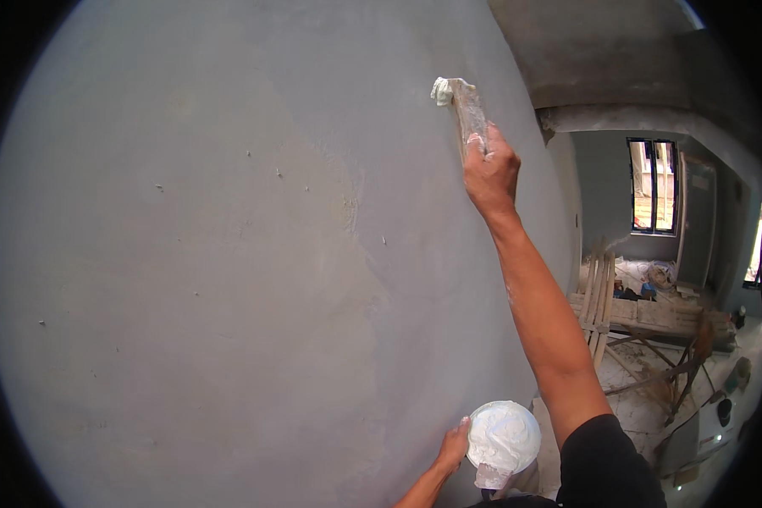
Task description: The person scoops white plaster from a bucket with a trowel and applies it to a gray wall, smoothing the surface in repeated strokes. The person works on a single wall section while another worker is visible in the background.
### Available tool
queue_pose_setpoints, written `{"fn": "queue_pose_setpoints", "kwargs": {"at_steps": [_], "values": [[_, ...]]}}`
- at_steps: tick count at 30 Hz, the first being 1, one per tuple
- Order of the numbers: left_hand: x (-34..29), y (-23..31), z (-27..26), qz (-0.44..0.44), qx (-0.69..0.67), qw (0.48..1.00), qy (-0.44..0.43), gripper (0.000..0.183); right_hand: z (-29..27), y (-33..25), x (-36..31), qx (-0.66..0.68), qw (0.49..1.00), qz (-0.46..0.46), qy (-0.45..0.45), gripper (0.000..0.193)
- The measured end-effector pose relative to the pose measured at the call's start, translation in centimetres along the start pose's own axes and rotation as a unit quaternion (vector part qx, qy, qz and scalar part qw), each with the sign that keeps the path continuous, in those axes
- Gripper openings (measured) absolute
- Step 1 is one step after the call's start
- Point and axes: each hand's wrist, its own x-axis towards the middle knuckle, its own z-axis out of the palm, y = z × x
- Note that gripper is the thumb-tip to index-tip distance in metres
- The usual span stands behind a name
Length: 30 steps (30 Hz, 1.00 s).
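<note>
My right arm reaches up along the grey wall (229, 254). At its end my right hand (493, 176) is closed around a wide putty knife (469, 110), whose blade is smeared with putty. A lump of white putty (442, 91) clings to its upper left corner, close to the wall surface. Low in the view, my left hand (455, 444) grips the side of a round tub (538, 437) filled with white putty (504, 427). A second flat blade (488, 477), coated in putty, rests at the tub's near edge; its handle is mostly hidden.
Small raised specks (279, 173) dot the wall, and a rough-edged patch (350, 203) runs down its middle. To the right, a wooden plank scaffold (599, 292) stands in a room with a window (654, 186). A concrete beam (626, 117) crosses overhead.
</note>
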Motion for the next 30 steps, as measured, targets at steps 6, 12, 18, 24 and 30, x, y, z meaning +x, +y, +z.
{"fn": "queue_pose_setpoints", "kwargs": {"at_steps": [6, 12, 18, 24, 30], "values": [[-0.9, 1.3, 0.3, -0.039, 0.011, 0.999, -0.015, 0.058, 4.1, 2.7, 0.7, -0.11, 0.992, -0.064, 0.014, 0.034], [0.3, -0.3, -0.1, -0.015, 0.023, 0.999, -0.028, 0.058, 5.9, -0.7, 0.1, -0.123, 0.98, -0.154, 0.008, 0.036], [0.1, 0.0, 0.0, -0.022, -0.001, 0.998, -0.052, 0.06, 4.8, -3.1, -3.9, -0.099, 0.966, -0.237, -0.006, 0.043], [1.5, -1.6, -0.5, -0.012, -0.008, 0.998, -0.057, 0.06, 0.7, -2.0, -8.2, -0.025, 0.992, -0.122, -0.033, 0.038], [1.8, -1.8, -0.4, -0.017, 0.019, 0.998, -0.054, 0.057, 0.1, 4.3, -1.7, -0.078, 0.989, 0.127, -0.022, 0.026]]}}
